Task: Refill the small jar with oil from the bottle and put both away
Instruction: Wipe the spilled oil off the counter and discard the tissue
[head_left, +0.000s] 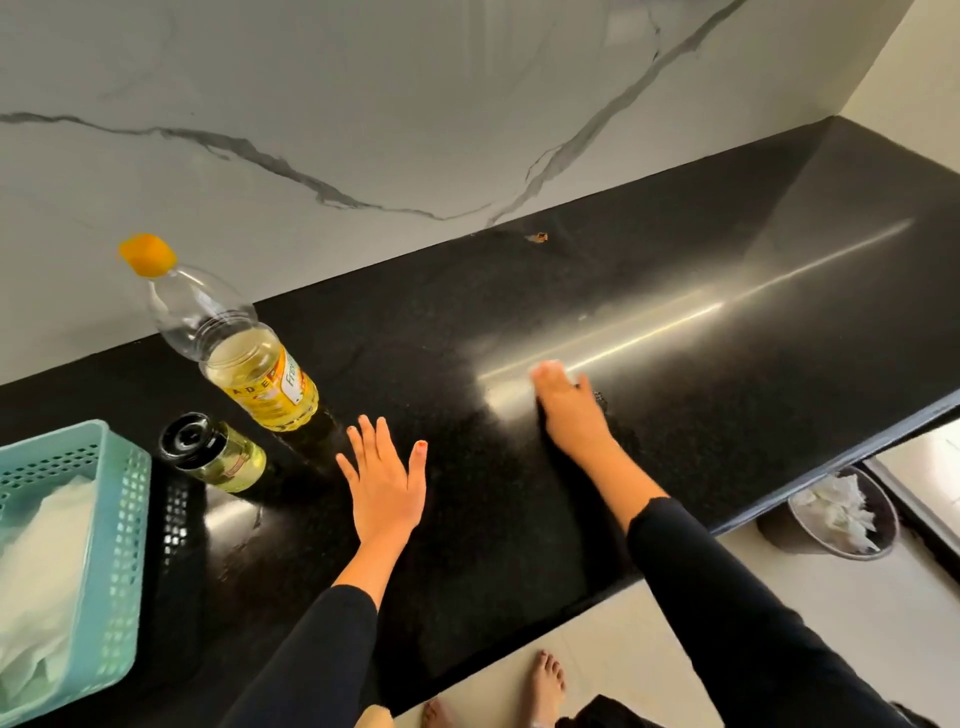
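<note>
A clear plastic oil bottle (244, 358) with an orange cap stands on the black counter (675, 395) at the left, about a third full of yellow oil. In front of it stands the small glass jar (218, 454), its black lid on and pale oil inside. My left hand (384, 483) lies flat with fingers spread on the counter, just right of the bottle and jar and touching neither. Farther right, my right hand (569, 413) rests palm down on the counter with fingers stretched forward; its fingertips are blurred against a bright glare streak.
A turquoise perforated basket (111, 519) with white paper inside sits at the left front edge. A small orange scrap (537, 237) lies by the marble wall. Below the counter's right end stands a bin (841, 519) with crumpled tissue. My bare feet show on the tiled floor.
</note>
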